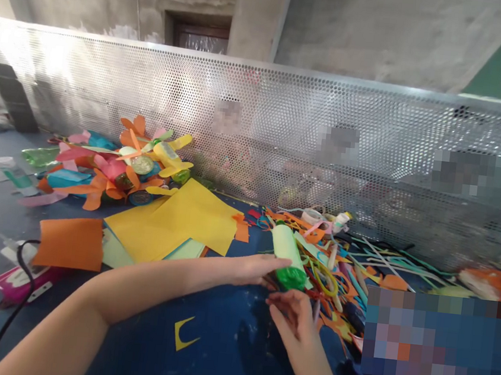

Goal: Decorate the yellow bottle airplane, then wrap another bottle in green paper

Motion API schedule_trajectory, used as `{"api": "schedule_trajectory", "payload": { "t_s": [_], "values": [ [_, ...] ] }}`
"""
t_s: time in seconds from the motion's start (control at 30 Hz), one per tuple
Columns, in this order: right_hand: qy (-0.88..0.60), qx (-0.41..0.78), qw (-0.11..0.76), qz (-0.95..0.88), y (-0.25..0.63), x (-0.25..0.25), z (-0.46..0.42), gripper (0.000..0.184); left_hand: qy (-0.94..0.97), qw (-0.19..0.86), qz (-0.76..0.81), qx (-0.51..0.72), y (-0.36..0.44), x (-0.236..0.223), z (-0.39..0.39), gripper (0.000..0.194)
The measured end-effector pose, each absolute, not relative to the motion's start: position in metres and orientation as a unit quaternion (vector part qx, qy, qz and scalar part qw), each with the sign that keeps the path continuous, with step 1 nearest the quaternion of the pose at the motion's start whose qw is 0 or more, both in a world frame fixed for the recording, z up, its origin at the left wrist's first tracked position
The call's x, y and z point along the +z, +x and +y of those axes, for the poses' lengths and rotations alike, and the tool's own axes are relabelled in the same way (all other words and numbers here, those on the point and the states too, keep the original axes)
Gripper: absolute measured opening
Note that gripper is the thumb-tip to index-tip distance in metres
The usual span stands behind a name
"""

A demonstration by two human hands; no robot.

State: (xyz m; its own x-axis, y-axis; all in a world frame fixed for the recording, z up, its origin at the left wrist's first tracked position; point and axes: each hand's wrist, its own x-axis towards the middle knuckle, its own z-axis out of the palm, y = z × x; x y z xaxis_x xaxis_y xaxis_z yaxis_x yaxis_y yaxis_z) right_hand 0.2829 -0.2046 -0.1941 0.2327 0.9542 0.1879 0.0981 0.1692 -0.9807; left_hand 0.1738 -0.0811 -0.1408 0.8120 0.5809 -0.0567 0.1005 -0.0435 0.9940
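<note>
A green plastic bottle [293,277] wrapped in pale green paper [287,242] lies tilted in my left hand [262,269]. The thumb rests over its green end, and the other fingers are mostly hidden beneath. Just below that end is my right hand [294,318], half curled, thumb and fingertips slightly apart, with nothing visible between them. On the dark blue table [209,362] in front of my forearms lies a curved yellow paper offcut [184,332].
Yellow paper sheets [184,222] and an orange sheet [70,243] lie left of my hands. Finished-looking paper-petalled bottles [123,162] are heaped behind. A magenta glue gun [25,283] with a black cable sits left. Paper scraps [348,281] clutter the right. A perforated metal screen [261,123] stands behind.
</note>
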Motion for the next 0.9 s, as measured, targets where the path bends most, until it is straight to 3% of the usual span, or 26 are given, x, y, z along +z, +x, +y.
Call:
{"api": "schedule_trajectory", "payload": {
  "t_s": [0.13, 0.2, 0.43, 0.57, 0.77, 0.9],
  "values": [
    [-0.548, 0.379, 0.559, -0.493, 0.284, -0.199, -0.203, 0.047, 0.814, 0.496, 0.249, 0.171, 0.149, -0.134, -0.07, 0.029],
    [-0.553, 0.386, 0.557, -0.484, 0.286, -0.202, -0.202, 0.054, 0.852, 0.417, 0.26, 0.179, 0.13, -0.133, -0.065, 0.025],
    [-0.568, 0.36, 0.55, -0.495, 0.287, -0.203, -0.203, 0.061, 0.896, 0.171, 0.378, 0.157, 0.074, -0.136, -0.059, 0.051],
    [-0.571, 0.332, 0.547, -0.513, 0.285, -0.199, -0.204, 0.056, 0.908, 0.065, 0.403, 0.089, 0.071, -0.141, -0.061, 0.039],
    [-0.562, 0.287, 0.486, -0.604, 0.286, -0.194, -0.206, 0.033, 0.919, -0.054, 0.388, 0.031, 0.082, -0.144, -0.072, 0.028],
    [-0.566, 0.267, 0.471, -0.622, 0.286, -0.193, -0.207, 0.031, 0.923, -0.118, 0.364, 0.025, 0.089, -0.144, -0.094, 0.011]
  ]
}}
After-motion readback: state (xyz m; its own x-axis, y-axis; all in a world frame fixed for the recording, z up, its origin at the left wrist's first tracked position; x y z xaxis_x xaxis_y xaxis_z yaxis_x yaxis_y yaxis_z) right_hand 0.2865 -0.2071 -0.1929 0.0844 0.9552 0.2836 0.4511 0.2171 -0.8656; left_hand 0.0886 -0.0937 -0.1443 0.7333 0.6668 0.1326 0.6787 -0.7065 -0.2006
